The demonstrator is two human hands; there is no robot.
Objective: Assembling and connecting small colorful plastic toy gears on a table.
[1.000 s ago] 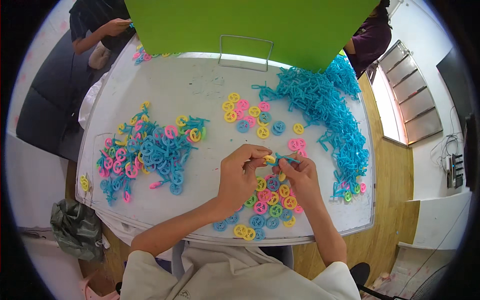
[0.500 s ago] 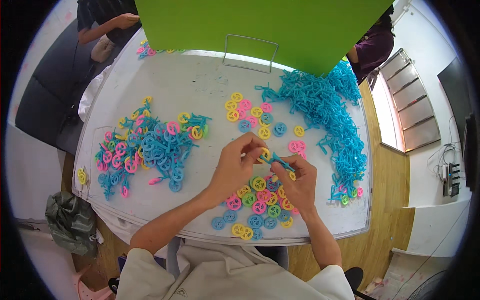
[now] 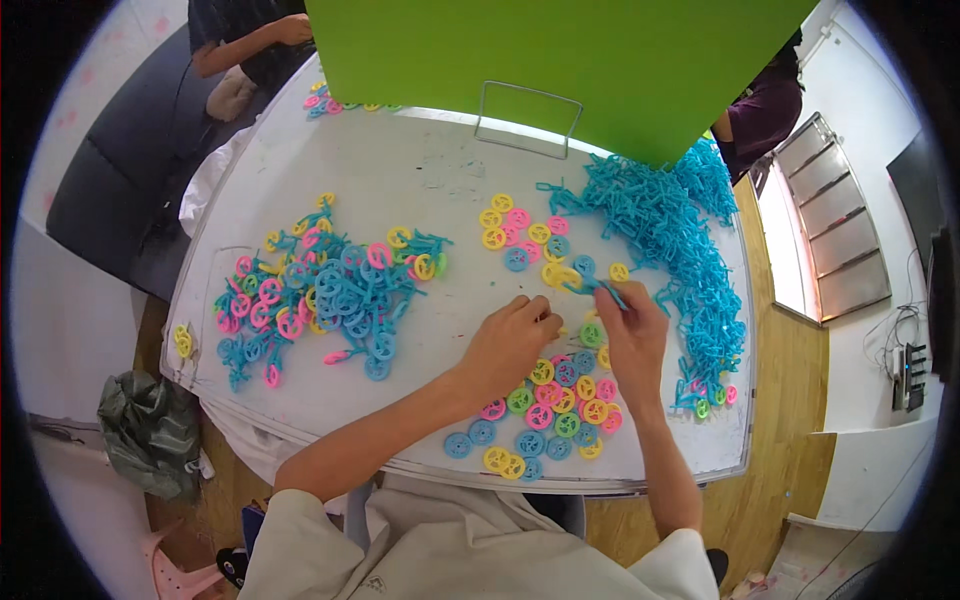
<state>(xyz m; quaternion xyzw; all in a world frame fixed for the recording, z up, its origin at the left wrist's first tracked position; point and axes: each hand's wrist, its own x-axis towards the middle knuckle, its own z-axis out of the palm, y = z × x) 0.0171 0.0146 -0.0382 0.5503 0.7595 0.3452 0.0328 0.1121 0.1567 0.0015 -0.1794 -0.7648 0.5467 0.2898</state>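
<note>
Small parts pinched above the loose wheel pile

Right hand (image 3: 632,335) pinches a blue axle piece (image 3: 600,290); left hand (image 3: 515,340) is curled, contents hidden. A slip could scatter the wheel pile (image 3: 555,410) below.

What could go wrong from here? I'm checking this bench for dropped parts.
The loose wheels under both hands reach close to the table's near edge; a sweep of the left hand could push some off. The right hand pinches a thin blue piece beside the tangled blue pile, which could snag it.
</note>
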